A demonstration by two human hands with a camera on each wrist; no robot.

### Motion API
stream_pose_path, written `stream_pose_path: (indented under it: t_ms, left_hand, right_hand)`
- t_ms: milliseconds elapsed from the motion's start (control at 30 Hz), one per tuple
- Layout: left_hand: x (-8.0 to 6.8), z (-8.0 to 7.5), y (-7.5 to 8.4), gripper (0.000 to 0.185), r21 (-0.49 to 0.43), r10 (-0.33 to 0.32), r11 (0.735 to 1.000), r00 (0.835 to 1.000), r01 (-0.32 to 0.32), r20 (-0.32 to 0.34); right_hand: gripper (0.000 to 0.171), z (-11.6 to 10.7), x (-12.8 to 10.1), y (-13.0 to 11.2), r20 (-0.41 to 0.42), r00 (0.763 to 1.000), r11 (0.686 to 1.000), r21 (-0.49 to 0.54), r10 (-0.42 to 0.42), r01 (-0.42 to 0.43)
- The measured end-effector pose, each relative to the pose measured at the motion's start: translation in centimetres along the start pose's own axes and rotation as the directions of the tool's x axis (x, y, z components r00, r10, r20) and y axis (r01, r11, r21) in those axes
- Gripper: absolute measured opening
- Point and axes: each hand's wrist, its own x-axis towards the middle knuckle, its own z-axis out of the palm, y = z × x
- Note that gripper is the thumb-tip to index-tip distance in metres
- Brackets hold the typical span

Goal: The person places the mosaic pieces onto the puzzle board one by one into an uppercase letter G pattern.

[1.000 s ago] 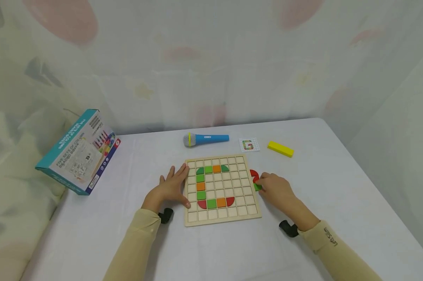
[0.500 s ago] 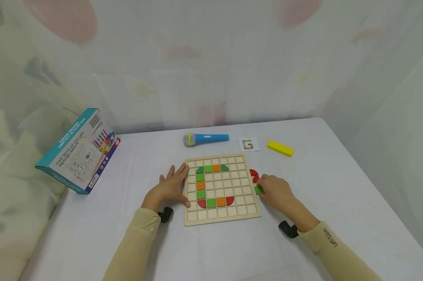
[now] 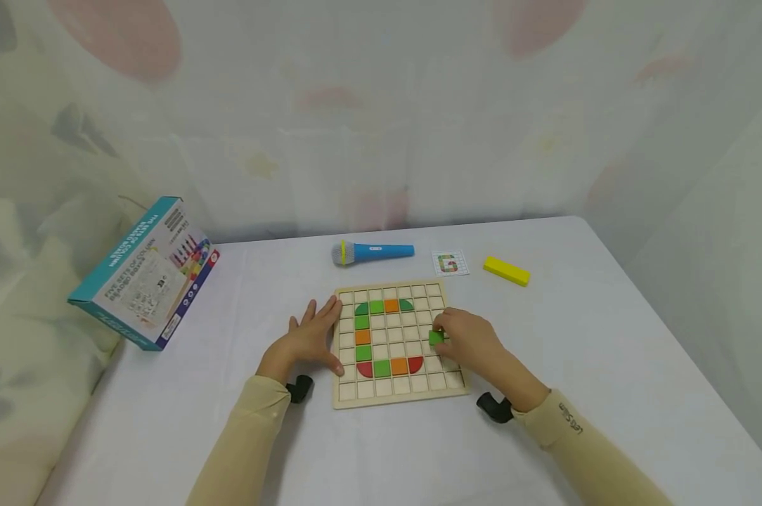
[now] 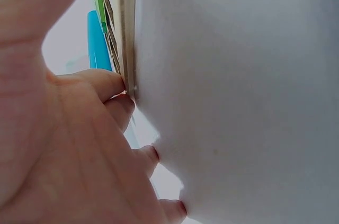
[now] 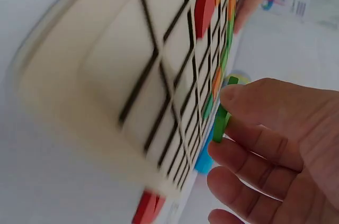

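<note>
A wooden grid board [image 3: 400, 404] lies on the white table, with green, orange and red pieces set in its squares in a C-like outline. My left hand [image 3: 304, 343] rests at the board's left edge with fingers spread; in the left wrist view its fingertips touch the board's side. Over the right part of the board, my right hand [image 3: 476, 341] pinches a green square tile [image 3: 436, 338] between thumb and fingers. The right wrist view shows this green tile [image 5: 225, 113] held above the grid. Red pieces [image 5: 148, 206] lie beside the board, hidden by my right hand in the head view.
Behind the board lie a blue toy microphone [image 3: 375, 251], a small pattern card [image 3: 449, 263] and a yellow bar [image 3: 506, 270]. A printed box [image 3: 147, 274] stands at the table's left side. A fabric backdrop hangs behind the table.
My right hand has lifted the green tile from beside the board and carried it left, over the grid. My left hand has stayed at the board's left edge.
</note>
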Motion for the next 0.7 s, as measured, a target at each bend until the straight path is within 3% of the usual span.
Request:
stream_pose_path:
  t_ms: [267,700]
  left_hand:
    - [0.0,0.0,0.1,0.134,-0.01,-0.004,1.0,1.0,0.004,0.004]
    - [0.0,0.0,0.2,0.134,0.003,-0.011,1.0,1.0,0.011,0.001]
  right_hand:
    - [0.015,1.8,1.6,-1.9,0.047,0.997,0.998,0.02,-0.064,0.063]
    - [0.017,1.9,1.8,-2.6,0.094,0.994,0.998,0.036,-0.05,0.047]
